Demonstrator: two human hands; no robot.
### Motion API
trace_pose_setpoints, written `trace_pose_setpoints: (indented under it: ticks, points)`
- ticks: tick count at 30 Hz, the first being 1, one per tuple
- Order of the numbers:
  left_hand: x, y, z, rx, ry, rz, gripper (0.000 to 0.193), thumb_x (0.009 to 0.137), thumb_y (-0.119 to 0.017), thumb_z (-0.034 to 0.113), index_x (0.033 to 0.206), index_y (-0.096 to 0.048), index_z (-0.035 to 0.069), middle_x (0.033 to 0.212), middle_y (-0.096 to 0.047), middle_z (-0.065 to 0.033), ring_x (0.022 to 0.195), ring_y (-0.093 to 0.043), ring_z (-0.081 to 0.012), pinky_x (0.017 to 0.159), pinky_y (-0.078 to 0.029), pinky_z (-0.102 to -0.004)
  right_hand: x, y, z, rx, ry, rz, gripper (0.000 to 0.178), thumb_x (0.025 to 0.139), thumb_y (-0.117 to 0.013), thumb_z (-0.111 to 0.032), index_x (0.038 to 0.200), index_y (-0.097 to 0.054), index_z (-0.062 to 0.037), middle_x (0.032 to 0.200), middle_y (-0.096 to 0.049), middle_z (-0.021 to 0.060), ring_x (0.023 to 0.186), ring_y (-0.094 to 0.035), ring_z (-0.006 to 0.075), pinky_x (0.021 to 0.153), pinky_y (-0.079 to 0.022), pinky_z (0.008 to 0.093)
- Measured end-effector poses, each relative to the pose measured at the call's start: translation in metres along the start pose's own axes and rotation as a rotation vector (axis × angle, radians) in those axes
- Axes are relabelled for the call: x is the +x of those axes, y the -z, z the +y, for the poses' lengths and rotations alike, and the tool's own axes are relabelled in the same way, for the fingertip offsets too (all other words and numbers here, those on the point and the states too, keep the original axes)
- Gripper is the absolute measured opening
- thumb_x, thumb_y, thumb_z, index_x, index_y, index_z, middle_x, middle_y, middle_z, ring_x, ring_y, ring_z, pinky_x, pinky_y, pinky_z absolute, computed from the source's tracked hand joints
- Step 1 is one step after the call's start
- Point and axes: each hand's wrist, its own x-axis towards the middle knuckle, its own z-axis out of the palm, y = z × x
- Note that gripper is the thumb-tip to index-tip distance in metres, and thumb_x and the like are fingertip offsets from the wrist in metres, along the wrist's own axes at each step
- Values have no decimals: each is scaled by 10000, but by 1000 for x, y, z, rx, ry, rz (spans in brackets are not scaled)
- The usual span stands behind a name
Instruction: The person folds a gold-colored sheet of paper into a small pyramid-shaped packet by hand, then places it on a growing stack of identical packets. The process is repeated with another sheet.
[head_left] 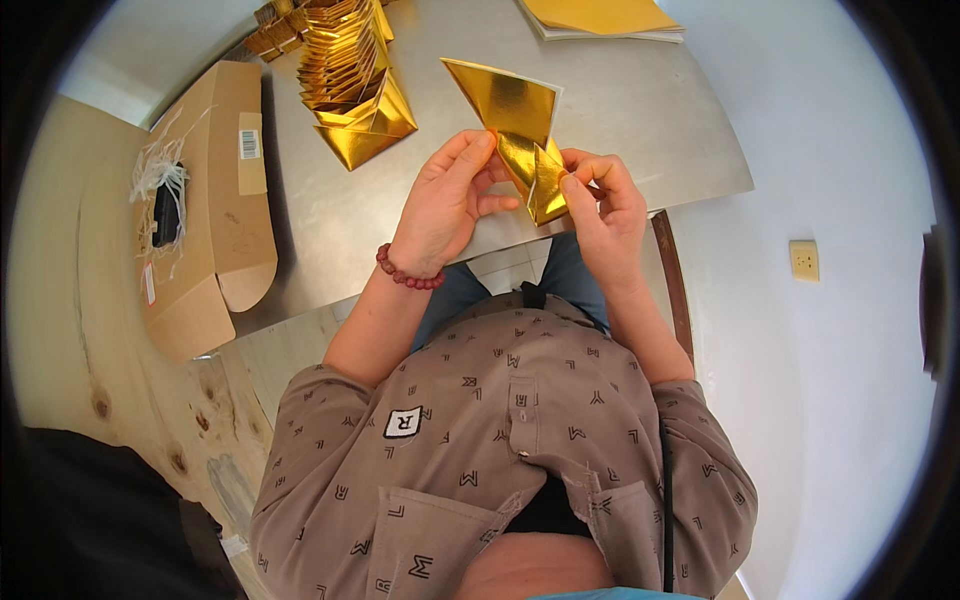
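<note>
— From the head camera, what do the hands have?

— Both are closed on one gold foil sheet, partly folded. The left hand pinches its left edge; the right hand grips the folded lower tip with thumb and fingers.

— Where is the sheet?

— Between the hands, raised just above the grey worktop.

— And around them?

— Beyond the left hand lies a stack of folded gold pieces; farther left, a cardboard box. Beyond the right hand, a pile of flat gold sheets.

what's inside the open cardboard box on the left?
Through the dark opening of the cardboard box, only whitish stringy packing strands show, spilling over the edge. The rest of the interior is in shadow and covered by the flaps.
</note>
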Motion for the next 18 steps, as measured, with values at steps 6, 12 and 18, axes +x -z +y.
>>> trace_pose_setpoints:
  ticks: [6,12,18]
  points:
    - [0,1,1,-13,0,-16,283,1111,-535,304,1259,-642,89,1190,-703,-62,1040,-665,-183,755,-614,-314,1,0,-1,-106,104,10,94,957,-642,30,1005,-572,-10,1175,-715,160,936,-625,110,783,-530,261]
    - [1,2,1,-22,2,-21,275,1107,-544,301,1258,-642,93,1189,-703,-63,1055,-662,-180,758,-622,-316,1,-3,-4,-189,116,46,53,956,-616,15,965,-577,-19,1155,-721,144,820,-550,71,763,-471,246]
    - [2,2,1,-55,3,-48,253,1109,-540,283,1238,-640,91,1190,-700,-61,1067,-659,-181,763,-630,-322,1,-3,-5,-140,57,39,54,964,-611,17,984,-572,-15,1143,-722,136,803,-543,68,747,-470,232]
